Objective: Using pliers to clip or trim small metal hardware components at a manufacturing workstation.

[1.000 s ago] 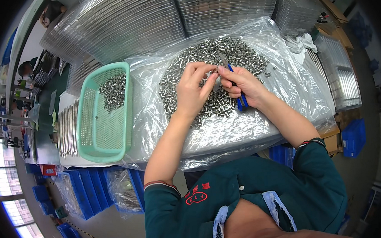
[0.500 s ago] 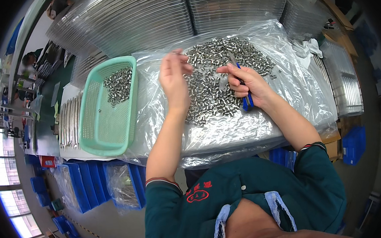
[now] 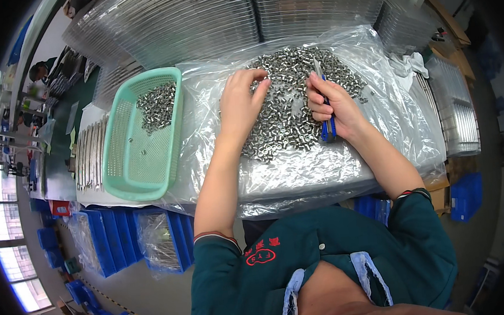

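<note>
A wide heap of small shiny metal sleeves (image 3: 284,124) lies on clear plastic sheeting (image 3: 204,126) in front of me. At the heap's left edge is my left hand (image 3: 242,103), its fingers curved and the thumb held apart; nothing shows between them. My right hand (image 3: 335,103) is closed round a pliers-like tool (image 3: 328,128) with blue handles, its grey metal tip pointing away from me over the heap. To the left stands a mint-green plastic basket (image 3: 107,160). A smaller pile of the metal sleeves (image 3: 156,105) lies in its far right part, with two loose pieces nearer me.
Tall stacks of clear plastic trays (image 3: 198,28) stand along the table's back. Metal rods (image 3: 90,158) lie left of the basket. More clear trays (image 3: 453,105) and a white cloth (image 3: 411,66) are at the right. Blue bins (image 3: 116,241) stand below the table's front edge.
My left hand has gone from a blurred, raised pose to a curved one, slightly to the right. The right hand's pointing finger has drawn in round the tool. A second loose piece shows in the basket.
</note>
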A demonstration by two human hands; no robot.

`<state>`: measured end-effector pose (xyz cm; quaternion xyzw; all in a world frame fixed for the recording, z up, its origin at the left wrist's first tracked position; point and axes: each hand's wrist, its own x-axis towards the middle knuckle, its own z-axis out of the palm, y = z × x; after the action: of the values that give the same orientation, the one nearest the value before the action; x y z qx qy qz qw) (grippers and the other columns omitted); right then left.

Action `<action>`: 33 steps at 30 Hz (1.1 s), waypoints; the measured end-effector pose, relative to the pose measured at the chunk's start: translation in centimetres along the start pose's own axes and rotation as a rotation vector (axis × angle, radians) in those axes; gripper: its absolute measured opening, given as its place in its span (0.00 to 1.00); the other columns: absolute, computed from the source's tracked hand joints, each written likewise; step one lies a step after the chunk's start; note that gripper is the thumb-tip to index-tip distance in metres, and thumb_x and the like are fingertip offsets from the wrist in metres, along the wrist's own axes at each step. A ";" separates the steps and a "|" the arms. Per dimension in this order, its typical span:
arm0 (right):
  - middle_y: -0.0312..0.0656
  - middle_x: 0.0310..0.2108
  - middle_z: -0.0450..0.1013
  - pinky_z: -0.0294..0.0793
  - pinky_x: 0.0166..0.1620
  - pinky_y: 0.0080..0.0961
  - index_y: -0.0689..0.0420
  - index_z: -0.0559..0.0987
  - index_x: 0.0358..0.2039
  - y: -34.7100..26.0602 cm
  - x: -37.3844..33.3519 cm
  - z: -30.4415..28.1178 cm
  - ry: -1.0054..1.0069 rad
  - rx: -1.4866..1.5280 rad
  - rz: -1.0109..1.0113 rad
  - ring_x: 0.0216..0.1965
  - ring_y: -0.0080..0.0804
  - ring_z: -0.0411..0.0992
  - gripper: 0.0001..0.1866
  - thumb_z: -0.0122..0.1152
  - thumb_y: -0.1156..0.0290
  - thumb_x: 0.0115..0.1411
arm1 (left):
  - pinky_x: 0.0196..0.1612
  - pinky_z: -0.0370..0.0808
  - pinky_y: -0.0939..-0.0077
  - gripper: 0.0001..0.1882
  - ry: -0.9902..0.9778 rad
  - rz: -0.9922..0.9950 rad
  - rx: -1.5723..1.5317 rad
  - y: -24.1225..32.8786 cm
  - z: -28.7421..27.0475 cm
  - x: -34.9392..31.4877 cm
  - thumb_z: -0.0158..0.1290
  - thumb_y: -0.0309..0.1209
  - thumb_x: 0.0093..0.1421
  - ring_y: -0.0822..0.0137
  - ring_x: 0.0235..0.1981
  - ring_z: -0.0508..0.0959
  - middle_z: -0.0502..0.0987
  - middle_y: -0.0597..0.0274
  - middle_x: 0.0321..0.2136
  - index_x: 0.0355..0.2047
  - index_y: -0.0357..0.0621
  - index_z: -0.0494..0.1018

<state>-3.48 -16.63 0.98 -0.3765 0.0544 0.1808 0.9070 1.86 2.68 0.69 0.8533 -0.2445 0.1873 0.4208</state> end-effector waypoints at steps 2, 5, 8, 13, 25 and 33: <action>0.27 0.16 0.58 0.49 0.13 0.07 0.59 0.69 0.39 -0.2 -0.1 0.7 0.045 -0.020 -0.003 0.11 0.09 0.51 0.12 0.47 0.65 0.61 | 0.39 0.67 0.69 0.06 -0.047 0.026 0.126 -1.1 0.6 -0.4 0.55 0.31 0.49 0.59 0.38 0.70 0.73 0.63 0.33 0.29 0.47 0.75; 0.27 0.16 0.58 0.50 0.13 0.07 0.60 0.66 0.45 -0.3 -0.4 1.0 0.082 -0.016 -0.033 0.11 0.09 0.51 0.13 0.45 0.70 0.61 | 0.45 0.64 0.66 0.04 -0.102 0.030 0.259 -1.6 1.3 -0.7 0.56 0.30 0.47 0.59 0.44 0.67 0.72 0.63 0.36 0.26 0.47 0.76; 0.26 0.16 0.58 0.51 0.13 0.07 0.61 0.65 0.47 -0.4 -0.4 0.9 0.050 -0.037 -0.038 0.11 0.09 0.51 0.15 0.45 0.70 0.61 | 0.48 0.62 0.65 0.06 -0.110 0.025 0.376 -1.9 1.9 -0.5 0.55 0.33 0.48 0.59 0.47 0.66 0.71 0.63 0.40 0.28 0.48 0.77; 0.26 0.18 0.60 0.51 0.14 0.07 0.60 0.67 0.46 0.0 -0.3 0.7 0.038 -0.104 -0.007 0.12 0.09 0.53 0.15 0.48 0.68 0.59 | 0.50 0.60 0.61 0.08 -0.092 -0.004 0.426 -1.8 2.6 -0.4 0.57 0.37 0.46 0.59 0.49 0.65 0.71 0.62 0.42 0.25 0.50 0.77; 0.26 0.18 0.60 0.50 0.14 0.07 0.59 0.68 0.45 0.2 -0.2 0.9 0.067 -0.150 0.010 0.12 0.09 0.53 0.15 0.49 0.67 0.59 | 0.50 0.59 0.63 0.05 -0.099 0.030 0.361 -2.1 3.1 -0.3 0.56 0.34 0.47 0.61 0.48 0.65 0.72 0.65 0.41 0.24 0.49 0.76; 0.27 0.18 0.62 0.50 0.13 0.06 0.58 0.69 0.42 0.1 -0.1 0.4 0.079 -0.161 0.044 0.12 0.08 0.53 0.13 0.51 0.65 0.59 | 0.54 0.55 0.59 0.06 0.020 0.208 0.189 0.3 2.3 0.1 0.56 0.32 0.48 0.66 0.42 0.71 0.75 0.68 0.35 0.28 0.48 0.72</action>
<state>-3.65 -16.32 1.18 -0.4538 0.0840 0.1896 0.8666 2.04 0.65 -0.45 0.8572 -0.3088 0.2607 0.3193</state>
